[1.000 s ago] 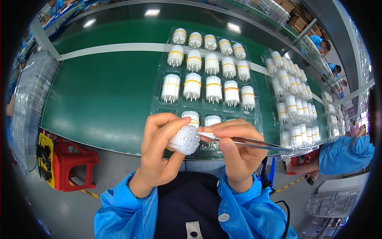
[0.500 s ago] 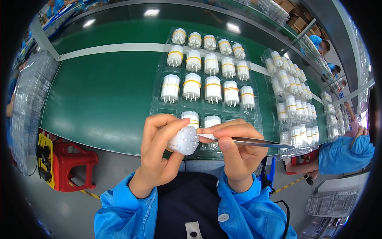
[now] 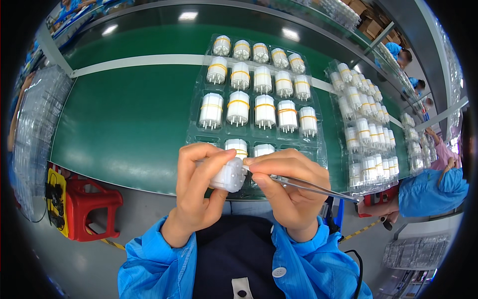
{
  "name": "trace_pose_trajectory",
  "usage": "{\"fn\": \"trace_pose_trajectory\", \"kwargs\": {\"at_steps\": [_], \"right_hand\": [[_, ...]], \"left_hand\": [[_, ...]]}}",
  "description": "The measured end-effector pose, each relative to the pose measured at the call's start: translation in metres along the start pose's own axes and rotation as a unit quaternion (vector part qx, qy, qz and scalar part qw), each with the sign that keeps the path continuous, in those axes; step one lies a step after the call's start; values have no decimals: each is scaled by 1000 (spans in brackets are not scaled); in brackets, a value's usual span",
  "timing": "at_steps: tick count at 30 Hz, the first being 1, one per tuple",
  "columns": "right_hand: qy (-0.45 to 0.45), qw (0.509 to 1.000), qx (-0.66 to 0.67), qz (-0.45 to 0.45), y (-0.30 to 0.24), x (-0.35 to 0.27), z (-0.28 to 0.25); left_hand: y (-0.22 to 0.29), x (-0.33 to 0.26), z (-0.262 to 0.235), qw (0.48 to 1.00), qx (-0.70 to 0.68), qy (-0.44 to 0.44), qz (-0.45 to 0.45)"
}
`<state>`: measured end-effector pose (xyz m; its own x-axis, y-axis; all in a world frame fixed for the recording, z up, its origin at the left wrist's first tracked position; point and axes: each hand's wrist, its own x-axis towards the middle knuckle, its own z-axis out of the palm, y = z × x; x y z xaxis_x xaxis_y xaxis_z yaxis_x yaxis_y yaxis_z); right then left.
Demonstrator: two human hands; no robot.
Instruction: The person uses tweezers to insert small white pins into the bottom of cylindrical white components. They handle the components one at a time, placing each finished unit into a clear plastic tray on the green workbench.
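Green bench mat [image 3: 124,119], clear blister tray [image 3: 196,134] of white cylindrical pin plugs [image 3: 238,106] ahead. Left hand [image 3: 199,192] clamps one white plug [image 3: 229,175] near the chest; right hand [image 3: 291,192] pinches steel tweezers [image 3: 318,188], tips at its end face. Best to brace hands together and work pins gently. Against the earlier frames: essentially unchanged.
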<state>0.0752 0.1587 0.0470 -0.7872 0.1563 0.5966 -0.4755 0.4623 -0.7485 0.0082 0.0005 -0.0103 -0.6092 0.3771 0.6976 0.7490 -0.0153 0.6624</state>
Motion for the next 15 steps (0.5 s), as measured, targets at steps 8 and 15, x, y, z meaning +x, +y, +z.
{"fn": "trace_pose_trajectory", "kwargs": {"at_steps": [8, 15], "right_hand": [[73, 965, 241, 67, 7, -16, 4], [71, 965, 243, 72, 9, -19, 9]], "left_hand": [[-1, 2, -1, 999, -16, 34, -5], [-3, 1, 0, 999, 1, 34, 13]]}}
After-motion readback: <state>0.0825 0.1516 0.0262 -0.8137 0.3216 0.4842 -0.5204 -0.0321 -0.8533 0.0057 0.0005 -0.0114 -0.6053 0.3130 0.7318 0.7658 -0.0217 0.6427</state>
